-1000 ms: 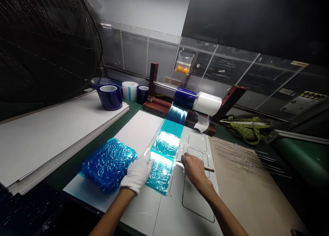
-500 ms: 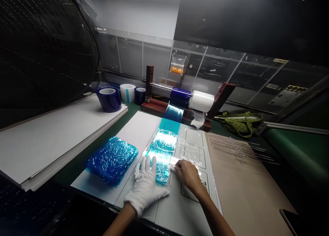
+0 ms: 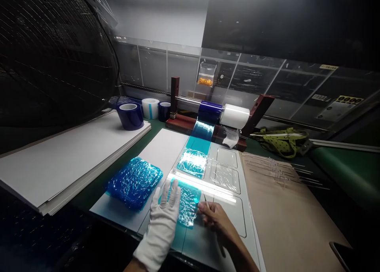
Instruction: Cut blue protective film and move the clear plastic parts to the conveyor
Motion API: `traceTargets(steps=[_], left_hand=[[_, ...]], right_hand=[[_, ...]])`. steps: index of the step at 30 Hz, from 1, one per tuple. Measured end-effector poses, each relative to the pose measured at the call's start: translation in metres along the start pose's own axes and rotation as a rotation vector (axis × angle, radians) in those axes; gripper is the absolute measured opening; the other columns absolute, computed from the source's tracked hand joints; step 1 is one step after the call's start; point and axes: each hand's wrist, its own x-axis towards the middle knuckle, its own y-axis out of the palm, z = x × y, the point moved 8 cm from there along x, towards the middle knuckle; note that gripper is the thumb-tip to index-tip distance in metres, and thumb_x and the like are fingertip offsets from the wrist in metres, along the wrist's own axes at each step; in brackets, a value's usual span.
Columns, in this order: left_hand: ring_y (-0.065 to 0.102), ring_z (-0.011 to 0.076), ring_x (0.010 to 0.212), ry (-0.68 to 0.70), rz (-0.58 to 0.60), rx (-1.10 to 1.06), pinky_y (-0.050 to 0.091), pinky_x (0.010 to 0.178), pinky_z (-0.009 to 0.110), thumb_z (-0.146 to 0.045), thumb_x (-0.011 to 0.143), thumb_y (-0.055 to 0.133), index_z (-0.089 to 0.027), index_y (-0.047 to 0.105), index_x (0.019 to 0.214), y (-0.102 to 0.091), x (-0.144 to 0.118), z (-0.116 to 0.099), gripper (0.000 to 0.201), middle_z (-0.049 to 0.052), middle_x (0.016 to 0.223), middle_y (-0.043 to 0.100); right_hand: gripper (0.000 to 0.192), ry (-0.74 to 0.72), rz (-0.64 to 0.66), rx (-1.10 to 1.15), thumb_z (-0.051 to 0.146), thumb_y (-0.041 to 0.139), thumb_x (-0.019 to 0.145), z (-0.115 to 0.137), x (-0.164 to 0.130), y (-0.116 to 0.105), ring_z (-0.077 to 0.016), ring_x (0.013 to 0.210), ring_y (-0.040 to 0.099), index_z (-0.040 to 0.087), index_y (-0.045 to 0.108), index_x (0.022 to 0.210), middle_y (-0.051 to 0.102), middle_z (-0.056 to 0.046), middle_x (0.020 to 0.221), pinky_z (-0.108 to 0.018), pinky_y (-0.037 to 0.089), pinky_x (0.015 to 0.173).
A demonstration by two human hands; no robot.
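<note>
gleaming teal film piece (image 3: 185, 203) (crinkled, glossy) lies flat under gloved left hand (image 3: 163, 220).

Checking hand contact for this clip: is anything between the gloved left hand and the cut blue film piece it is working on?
Nothing visible. The left hand lies flat on the blue film piece; the right hand holds a thin blade at its right edge.

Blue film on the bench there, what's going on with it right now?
A person is working on a piece of blue film that lies on a white panel. The gloved left hand presses flat on the piece, while the bare right hand holds a thin tool at its right edge. More film runs down from a blue roll on a wooden stand behind. A stack of crinkled blue film pieces sits to the left.
</note>
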Motion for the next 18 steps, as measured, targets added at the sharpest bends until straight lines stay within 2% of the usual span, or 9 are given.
traceTargets(steps=[2, 4, 6, 8, 10, 12, 13, 15, 18], left_hand=[[0.015, 0.0276, 0.141, -0.001, -0.002, 0.024, 0.017, 0.115, 0.056, 0.000, 0.078, 0.042, -0.031, 0.031, 0.144, -0.011, -0.016, -0.007, 0.074, 0.006, 0.152, 0.027], [0.010, 0.0345, 0.142, -0.030, 0.019, -0.046, 0.014, 0.115, 0.059, -0.021, 0.073, 0.064, -0.027, 0.024, 0.147, -0.027, -0.030, -0.005, 0.084, 0.012, 0.154, 0.023], [0.006, 0.0416, 0.142, -0.153, 0.027, -0.290, 0.018, 0.113, 0.060, -0.045, 0.054, 0.079, -0.020, 0.009, 0.150, -0.045, -0.038, 0.013, 0.121, 0.018, 0.156, 0.011], [0.016, 0.0406, 0.141, -0.338, 0.031, -0.694, 0.029, 0.110, 0.058, -0.058, 0.052, 0.076, -0.022, -0.001, 0.150, -0.054, -0.043, 0.037, 0.130, 0.017, 0.156, 0.011], [0.040, 0.0343, 0.132, -0.516, 0.138, -1.124, 0.043, 0.103, 0.049, -0.059, 0.064, 0.068, -0.025, 0.013, 0.147, -0.048, -0.044, 0.053, 0.105, 0.017, 0.148, 0.034], [0.062, 0.0282, 0.107, -0.605, 0.311, -1.429, 0.053, 0.088, 0.041, -0.056, 0.072, 0.063, -0.021, 0.035, 0.136, -0.042, -0.041, 0.054, 0.079, 0.015, 0.121, 0.060], [0.066, 0.0247, 0.093, -0.634, 0.359, -1.505, 0.055, 0.081, 0.038, -0.055, 0.073, 0.064, -0.019, 0.043, 0.129, -0.043, -0.038, 0.057, 0.070, 0.012, 0.106, 0.067], [0.066, 0.0183, 0.077, -0.683, 0.291, -1.550, 0.054, 0.072, 0.031, -0.050, 0.074, 0.067, -0.019, 0.053, 0.118, -0.056, -0.027, 0.076, 0.055, 0.005, 0.087, 0.069], [0.065, 0.0135, 0.085, -0.741, -0.003, -1.440, 0.052, 0.078, 0.024, -0.042, 0.069, 0.074, -0.021, 0.062, 0.105, -0.088, -0.009, 0.127, 0.043, 0.001, 0.093, 0.070]], right_hand=[[0.051, 0.013, 0.012, 0.091, 0.068, 0.061, 0.069, -0.005, -0.004, 0.013, -0.0053, 0.043, 0.024, 0.021, 0.042, 0.063, 0.032, 0.009, 0.049, -0.021, 0.016, 0.043], [0.052, -0.005, 0.016, 0.169, 0.065, 0.068, 0.063, -0.003, -0.013, 0.018, -0.0051, 0.045, 0.020, 0.021, 0.040, 0.062, 0.030, 0.010, 0.050, -0.021, 0.015, 0.044], [0.049, -0.037, 0.015, 0.242, 0.061, 0.073, 0.060, 0.006, -0.026, 0.017, -0.0057, 0.048, 0.021, 0.019, 0.048, 0.068, 0.039, 0.008, 0.053, -0.021, 0.015, 0.045], [0.047, -0.065, 0.025, 0.283, 0.057, 0.075, 0.061, 0.020, -0.041, 0.015, -0.0064, 0.050, 0.025, 0.017, 0.057, 0.077, 0.048, 0.005, 0.059, -0.021, 0.018, 0.046], [0.044, -0.090, 0.058, 0.271, 0.056, 0.074, 0.064, 0.035, -0.054, 0.015, -0.0072, 0.050, 0.029, 0.017, 0.060, 0.076, 0.050, 0.004, 0.058, -0.021, 0.022, 0.046], [0.043, -0.112, 0.096, 0.258, 0.056, 0.075, 0.064, 0.047, -0.063, 0.017, -0.0078, 0.050, 0.031, 0.017, 0.061, 0.073, 0.051, 0.003, 0.056, -0.021, 0.025, 0.046], [0.043, -0.120, 0.096, 0.260, 0.056, 0.075, 0.063, 0.051, -0.066, 0.016, -0.0084, 0.050, 0.034, 0.017, 0.062, 0.076, 0.054, 0.001, 0.059, -0.021, 0.027, 0.046], [0.049, -0.119, 0.036, 0.260, 0.056, 0.075, 0.064, 0.054, -0.068, 0.009, -0.0102, 0.053, 0.039, 0.017, 0.064, 0.092, 0.064, -0.005, 0.073, -0.022, 0.032, 0.047], [0.052, -0.120, -0.131, 0.221, 0.058, 0.068, 0.071, 0.047, -0.068, -0.014, -0.0131, 0.060, 0.046, 0.019, 0.062, 0.106, 0.067, -0.010, 0.095, -0.023, 0.034, 0.047]])
